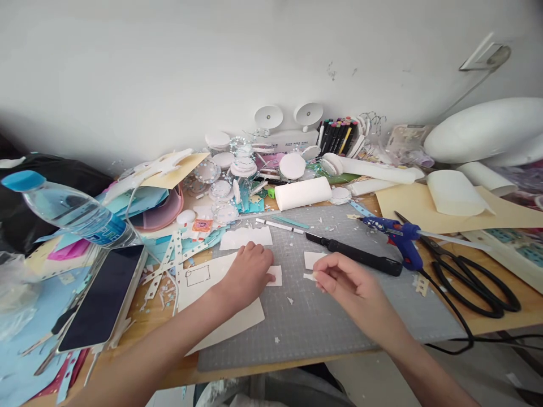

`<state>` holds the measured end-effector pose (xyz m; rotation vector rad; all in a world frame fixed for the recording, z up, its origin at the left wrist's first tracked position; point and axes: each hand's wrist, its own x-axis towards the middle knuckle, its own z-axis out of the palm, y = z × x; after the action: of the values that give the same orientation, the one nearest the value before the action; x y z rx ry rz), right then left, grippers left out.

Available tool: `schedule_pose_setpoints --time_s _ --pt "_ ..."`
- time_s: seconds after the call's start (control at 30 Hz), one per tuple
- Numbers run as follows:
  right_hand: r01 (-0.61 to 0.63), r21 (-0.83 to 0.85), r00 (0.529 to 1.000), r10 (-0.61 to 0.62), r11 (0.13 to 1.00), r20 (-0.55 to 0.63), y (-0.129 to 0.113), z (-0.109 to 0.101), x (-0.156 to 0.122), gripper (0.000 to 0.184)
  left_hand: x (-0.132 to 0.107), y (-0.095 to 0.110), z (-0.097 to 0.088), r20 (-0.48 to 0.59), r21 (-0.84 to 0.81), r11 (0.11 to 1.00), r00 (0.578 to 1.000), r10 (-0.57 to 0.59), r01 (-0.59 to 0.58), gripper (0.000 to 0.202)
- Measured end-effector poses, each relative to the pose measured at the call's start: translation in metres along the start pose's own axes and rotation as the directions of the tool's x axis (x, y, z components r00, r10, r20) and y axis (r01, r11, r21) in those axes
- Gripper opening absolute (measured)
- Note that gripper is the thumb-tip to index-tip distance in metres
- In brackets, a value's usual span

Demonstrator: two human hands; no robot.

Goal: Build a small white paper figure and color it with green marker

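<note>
My left hand [249,271] rests curled, knuckles up, on a small white foam piece [275,275] at the edge of a cream sheet [207,285] with a pencilled rectangle. My right hand [345,281] pinches a tiny white foam scrap [309,276] between thumb and fingers just above the grey cutting mat [322,316]. Another small white square [313,259] lies between the hands. A black craft knife [356,255] lies just beyond my right hand.
A blue hot glue gun [399,234] and black scissors [470,280] lie to the right. A phone [104,297] and a water bottle [68,210] sit at the left. Foam rolls, marker pens, paper discs and blue paper scraps crowd the back by the wall.
</note>
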<state>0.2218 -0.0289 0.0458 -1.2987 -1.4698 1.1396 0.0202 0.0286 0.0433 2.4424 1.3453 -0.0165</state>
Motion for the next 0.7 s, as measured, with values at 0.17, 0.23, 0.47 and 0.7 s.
schedule_pose_setpoints --time_s 0.17,0.23,0.47,0.7 --pt "0.006 0.021 1.000 -0.006 1.000 0.004 -0.001 0.004 0.004 0.016 0.000 0.002 -0.005 0.010 -0.090 0.996 1.000 -0.028 0.029 0.007" --pt "0.008 0.024 1.000 -0.008 1.000 0.001 -0.002 0.004 0.008 0.015 -0.002 0.001 -0.008 0.004 -0.144 0.989 1.000 -0.018 0.018 0.006" --pt "-0.003 0.112 0.997 -0.006 0.994 0.080 -0.010 0.010 0.041 0.015 -0.018 -0.018 -0.016 0.118 -0.902 0.404 0.987 -0.104 0.151 0.020" --pt "-0.144 0.318 0.928 0.016 0.937 0.372 0.007 0.037 0.067 0.022 -0.034 -0.040 0.006 0.253 -0.966 0.030 0.965 -0.076 0.256 0.022"
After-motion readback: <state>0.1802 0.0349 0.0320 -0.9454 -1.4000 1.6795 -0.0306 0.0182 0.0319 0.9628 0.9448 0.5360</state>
